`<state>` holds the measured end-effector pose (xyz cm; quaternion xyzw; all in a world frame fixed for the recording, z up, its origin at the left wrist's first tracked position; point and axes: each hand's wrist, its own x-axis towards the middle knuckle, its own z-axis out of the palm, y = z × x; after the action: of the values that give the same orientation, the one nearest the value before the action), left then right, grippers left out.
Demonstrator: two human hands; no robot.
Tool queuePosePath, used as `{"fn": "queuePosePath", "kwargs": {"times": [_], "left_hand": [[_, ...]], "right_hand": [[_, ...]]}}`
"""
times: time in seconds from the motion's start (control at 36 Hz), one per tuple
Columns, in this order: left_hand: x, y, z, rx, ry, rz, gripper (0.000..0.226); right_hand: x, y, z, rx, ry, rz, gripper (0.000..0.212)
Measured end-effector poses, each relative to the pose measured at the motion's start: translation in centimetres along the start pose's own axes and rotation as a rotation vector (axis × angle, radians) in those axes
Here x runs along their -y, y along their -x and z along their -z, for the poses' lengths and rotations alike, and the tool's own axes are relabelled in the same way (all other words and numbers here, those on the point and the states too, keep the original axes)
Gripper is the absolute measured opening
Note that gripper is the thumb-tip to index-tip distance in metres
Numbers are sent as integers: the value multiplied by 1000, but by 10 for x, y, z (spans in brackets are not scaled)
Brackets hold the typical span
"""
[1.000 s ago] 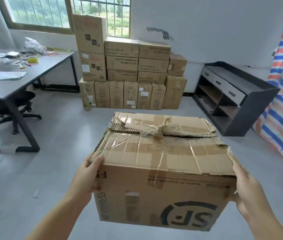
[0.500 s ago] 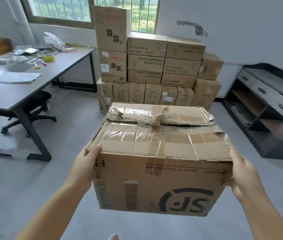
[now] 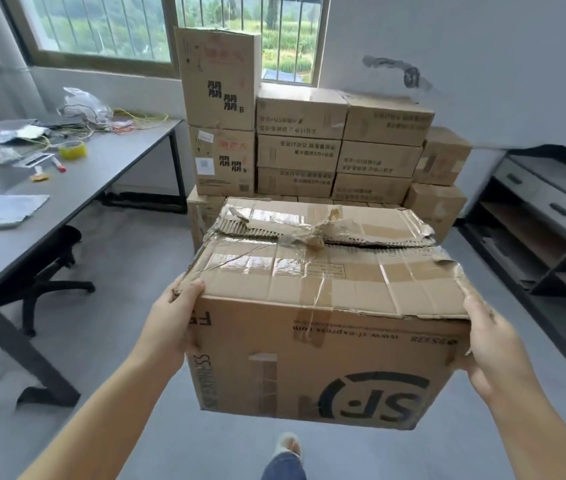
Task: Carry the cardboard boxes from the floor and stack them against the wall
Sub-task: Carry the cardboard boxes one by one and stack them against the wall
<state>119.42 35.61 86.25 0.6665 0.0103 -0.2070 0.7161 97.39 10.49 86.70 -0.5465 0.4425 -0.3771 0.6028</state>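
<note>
Already, a large stack (image 3: 326, 150) is sitting against the wall. Someone's left hand (image 3: 170, 323) and right hand (image 3: 493, 344) are gripping the sides of a taped box (image 3: 323, 306), which is being held off the floor and not yet placed

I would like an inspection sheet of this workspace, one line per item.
Surface: grey floor, bare ahead.
Job's things: carried box with torn taped top, held off the floor; box stack against the wall under the window.
Clutter: desk with tape roll, plastic bag, papers.
Hands: left hand and right hand grip the box's sides.
Cables: yellow wires on the desk.
Surroundings: office chair, dark shelf unit.
</note>
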Motion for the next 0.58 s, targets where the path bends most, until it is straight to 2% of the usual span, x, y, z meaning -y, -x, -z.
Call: {"fn": "queuePosePath", "kwargs": {"times": [0.08, 0.22, 0.33, 0.58], "left_hand": [[-10, -53, -19, -7, 0, -5, 35], [-38, -150, -52, -49, 4, -36, 25], [-71, -222, -77, -78, 25, -74, 25], [-124, -360, -139, -80, 97, -143, 29]], "right_hand": [[3, -52, -35, 26, -8, 28, 34], [16, -150, -108, 114, -9, 62, 33], [39, -223, -164, 171, -29, 76, 35], [84, -357, -247, 178, 19, 201, 35]]}}
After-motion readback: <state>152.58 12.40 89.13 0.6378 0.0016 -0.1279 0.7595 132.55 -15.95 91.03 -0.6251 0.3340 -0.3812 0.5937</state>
